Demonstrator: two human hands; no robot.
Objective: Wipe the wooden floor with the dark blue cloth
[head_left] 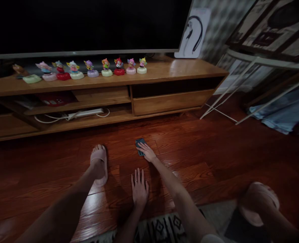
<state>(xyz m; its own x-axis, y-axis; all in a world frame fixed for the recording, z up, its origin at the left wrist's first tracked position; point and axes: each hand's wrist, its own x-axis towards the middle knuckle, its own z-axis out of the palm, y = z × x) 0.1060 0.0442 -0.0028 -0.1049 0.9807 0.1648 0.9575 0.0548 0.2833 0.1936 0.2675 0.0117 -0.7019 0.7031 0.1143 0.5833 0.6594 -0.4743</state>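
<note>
My right hand [146,152] lies flat over a small dark blue-grey folded cloth [140,142] on the wooden floor, its fingers stretched across the cloth. Part of the cloth is hidden under the fingers. Closer to me, my left hand [139,189] is palm-down on or just above the floor, with fingers spread and a ring on one of them. Nothing shows in the left hand.
A wooden TV cabinet [169,101] with several small figurines [92,70] runs across the back. My slippered feet [99,165] stand on either side. A white folding rack [221,101] is at the right, a patterned rug [162,226] near me.
</note>
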